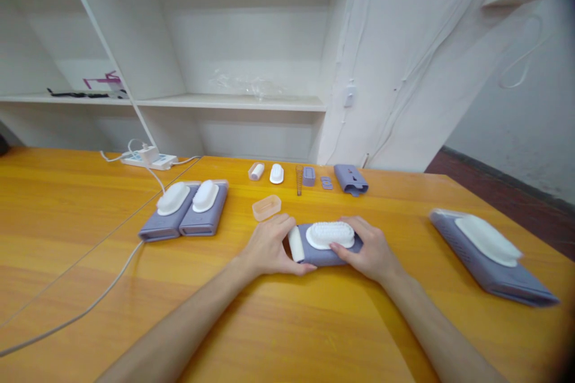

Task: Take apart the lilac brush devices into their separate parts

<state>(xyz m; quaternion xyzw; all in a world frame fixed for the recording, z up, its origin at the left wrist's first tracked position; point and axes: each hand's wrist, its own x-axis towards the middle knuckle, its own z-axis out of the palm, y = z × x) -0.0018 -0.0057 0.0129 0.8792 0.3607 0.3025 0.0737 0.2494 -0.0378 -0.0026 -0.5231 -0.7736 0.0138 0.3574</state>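
Observation:
A purple-grey casing (323,258) lies crosswise on the table in front of me, with a white oval brush head (331,234), its bristles up, on top. At its left end sits a white end piece (296,243). My left hand (269,246) is curved around that end, thumb at the near side and fingers at the far side. My right hand (371,248) grips the right end, its thumb against the brush head's near edge. Just beyond my left hand is a translucent peach tray (266,207). The palm sides of both hands are hidden.
Behind lie a small tray with a white roller (257,172), a white brush head (277,173), a spring (299,181), a purple block (308,176), small purple pieces (326,183) and a purple sleeve (351,179). Similar casings (203,209) stand left and right (478,257). Cables cross the left side.

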